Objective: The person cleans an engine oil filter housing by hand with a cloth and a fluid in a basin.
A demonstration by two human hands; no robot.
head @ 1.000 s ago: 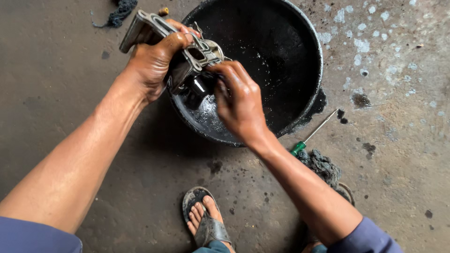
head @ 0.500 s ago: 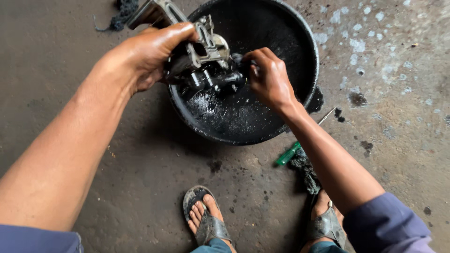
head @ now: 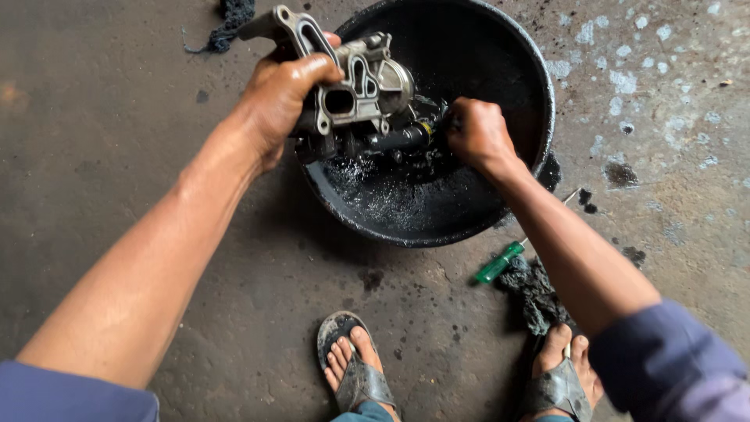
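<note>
While the left hand grips the metal casting over the basin, the right hand closes on something dark (likely heavy, rigid, oil-slick; hold its lugs).

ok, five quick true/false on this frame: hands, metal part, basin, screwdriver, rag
1. The left hand grips the grey metal part over the basin. True.
2. The right hand lies flat on the floor. False: it is closed on something dark at the part, over the basin.
3. The basin is white. False: black, with dark wet residue.
4. A green-handled screwdriver lies on the floor beside a dark rag. True.
5. Both feet are bare. False: sandals on both.
</note>
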